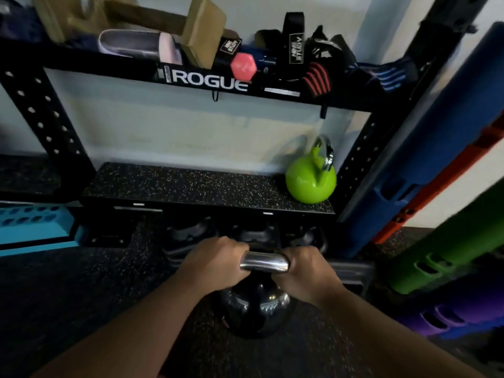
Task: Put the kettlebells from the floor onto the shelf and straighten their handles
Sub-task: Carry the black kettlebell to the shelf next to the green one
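A gym: kettlebells [311,178] on a Rogue storage rack [210,80].

Both hands, left hand [215,261] and right hand [305,268], grip black kettlebell [255,304] handle; green kettlebell [311,181] on shelf [177,186], 1 o'clock.

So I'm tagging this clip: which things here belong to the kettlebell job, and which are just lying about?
Job:
black kettlebell, gripped by left hand and right hand
green kettlebell
speckled shelf

Lying about:
pink dumbbell
wrist wraps
blue foam roller

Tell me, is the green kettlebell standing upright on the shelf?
Upright: the green kettlebell rests on its base, handle pointing up.
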